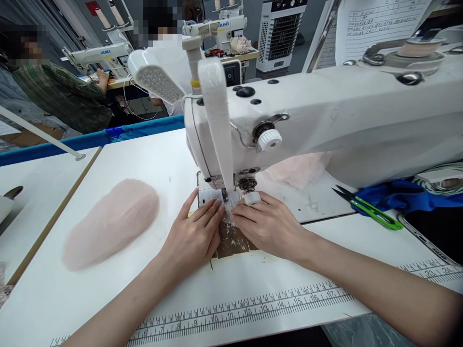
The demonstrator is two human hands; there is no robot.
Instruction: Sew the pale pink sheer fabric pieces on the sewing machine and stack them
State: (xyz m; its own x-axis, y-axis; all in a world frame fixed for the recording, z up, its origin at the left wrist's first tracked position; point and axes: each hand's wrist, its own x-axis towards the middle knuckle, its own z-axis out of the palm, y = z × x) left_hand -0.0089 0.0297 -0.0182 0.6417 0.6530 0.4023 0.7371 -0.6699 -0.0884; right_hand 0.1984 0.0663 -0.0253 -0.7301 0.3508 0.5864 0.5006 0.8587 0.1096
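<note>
Under the needle of a white sewing machine [325, 101], a small piece of clear, thin material [228, 214] lies at the presser foot [224, 194]. My left hand [197, 233] rests flat left of the foot, fingers stretched and apart, fingertips by the material's edge. My right hand [271, 224] is closed, with bent fingers pinching the material's right side; its fingertips are partly hidden by the machine's white knob [252, 198]. A brown, shiny patch [233, 240] shows between my hands. To the left lies an oval piece of sheer pink fabric [112, 224].
More pink fabric [296, 169] lies behind the machine head. Green-handled thread snips [378, 208] rest on blue cloth [415, 195], beside a phone [428, 238]. A printed ruler [231, 315] runs along the table front. Two people sit at machines beyond.
</note>
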